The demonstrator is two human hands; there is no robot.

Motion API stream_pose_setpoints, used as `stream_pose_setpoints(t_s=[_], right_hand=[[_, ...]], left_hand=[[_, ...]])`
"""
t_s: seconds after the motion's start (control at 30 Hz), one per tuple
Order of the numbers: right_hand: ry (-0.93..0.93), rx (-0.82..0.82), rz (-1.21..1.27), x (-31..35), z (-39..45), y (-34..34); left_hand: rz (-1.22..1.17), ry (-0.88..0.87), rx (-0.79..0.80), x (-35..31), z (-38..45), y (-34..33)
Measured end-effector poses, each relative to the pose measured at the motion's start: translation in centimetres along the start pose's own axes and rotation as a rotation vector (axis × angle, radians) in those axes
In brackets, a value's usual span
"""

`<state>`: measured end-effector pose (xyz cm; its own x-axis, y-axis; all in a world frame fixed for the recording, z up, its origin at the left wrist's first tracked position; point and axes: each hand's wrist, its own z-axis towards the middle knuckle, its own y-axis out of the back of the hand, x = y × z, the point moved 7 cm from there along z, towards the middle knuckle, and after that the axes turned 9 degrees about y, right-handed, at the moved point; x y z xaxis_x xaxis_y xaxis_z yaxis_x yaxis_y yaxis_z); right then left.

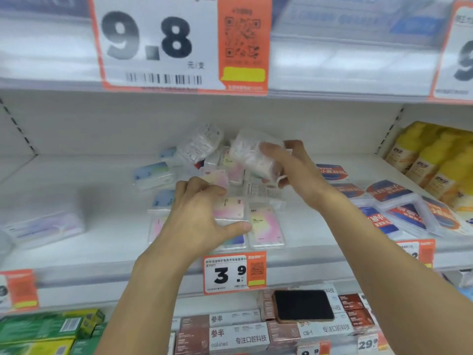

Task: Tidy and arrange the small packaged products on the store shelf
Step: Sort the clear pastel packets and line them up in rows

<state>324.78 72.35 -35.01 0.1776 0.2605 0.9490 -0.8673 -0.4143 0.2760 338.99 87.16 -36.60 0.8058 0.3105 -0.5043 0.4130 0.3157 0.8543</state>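
The white store shelf (76, 175) is filling the middle of the view, and everything below is being placed against the 3.9 price tag (234, 272) clipped to its front edge. Far above that tag, a large 9.8 price sign (158, 44) is hanging from the shelf overhead. Up and far right of the tag, yellow bottles (432, 160) are standing in a row against the shelf's side. Right of the tag and a little higher, blue-and-orange flat packs (399, 203) are lying tilted and overlapping. Directly above the tag, a loose heap of small clear cases (266, 221) with pink and pale blue cards is lying on the shelf, some flat, some askew. Far left of the tag, a blurred pastel box (43, 224) is sitting alone. Below and right of the tag, a dark phone (303, 306) is lying on boxed goods on the lower shelf.

The left hand (202, 216) is reaching in just above the tag, its fingers curling down onto the pink cases and its thumb spreading out to the side. The right hand (289, 165) is raised higher, above and right of the tag, its fingers clamping a clear plastic case (250, 152) held off the shelf over the back of the heap.
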Motion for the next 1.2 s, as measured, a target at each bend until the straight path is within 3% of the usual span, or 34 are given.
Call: stream_pose_setpoints(t_s=[0.13, 0.23, 0.33, 0.5, 0.57, 0.63, 0.7, 0.83, 0.9, 1.07, 1.2], right_hand=[[-0.083, 0.162, 0.367, -0.2, -1.4, -0.9], [-0.054, 0.215, 0.375, 0.6, -2.7, -1.4], [-0.003, 0.283, 0.302, 1.9, -3.6, -2.7], [0.092, 0.342, 0.372, 5.0, -4.4, -5.4], [0.147, 0.183, 0.185, 5.0, -2.8, -5.5], [0.279, 0.04, -0.234, 5.4, -0.3, -5.9], [0.357, 0.08, -0.514, 5.7, 2.5, -7.9], [0.17, 0.306, -0.767, 3.8, 7.7, -12.1], [0.162, 0.283, -0.847, 3.5, 9.2, -12.7], [0.452, 0.116, -0.668, 7.9, 8.6, -14.3], [0.446, 0.207, -0.326, 11.3, 5.5, -19.6]], left_hand=[[-0.131, 0.026, 0.012, 0.1, -0.4, 1.1], [-0.408, 0.07, -0.015, 0.2, -0.7, 2.6], [-0.632, -0.005, 0.024, -0.4, -1.2, 3.1], [-0.6, 0.013, -0.206, 1.6, -1.7, 5.6], [-0.597, 0.077, -0.289, 3.5, -1.8, 6.9], [-0.572, 0.145, -0.355, 5.4, -2.2, 7.9], [-0.493, 0.207, -0.396, 7.3, -2.6, 8.6], [-0.395, 0.3, -0.461, 11.3, -3.0, 10.3], [-0.427, 0.31, -0.522, 12.7, -3.2, 11.8], [-0.451, 0.328, -0.758, 16.7, -4.6, 17.0], [-0.37, 0.517, -0.865, 22.8, -6.6, 19.3]])
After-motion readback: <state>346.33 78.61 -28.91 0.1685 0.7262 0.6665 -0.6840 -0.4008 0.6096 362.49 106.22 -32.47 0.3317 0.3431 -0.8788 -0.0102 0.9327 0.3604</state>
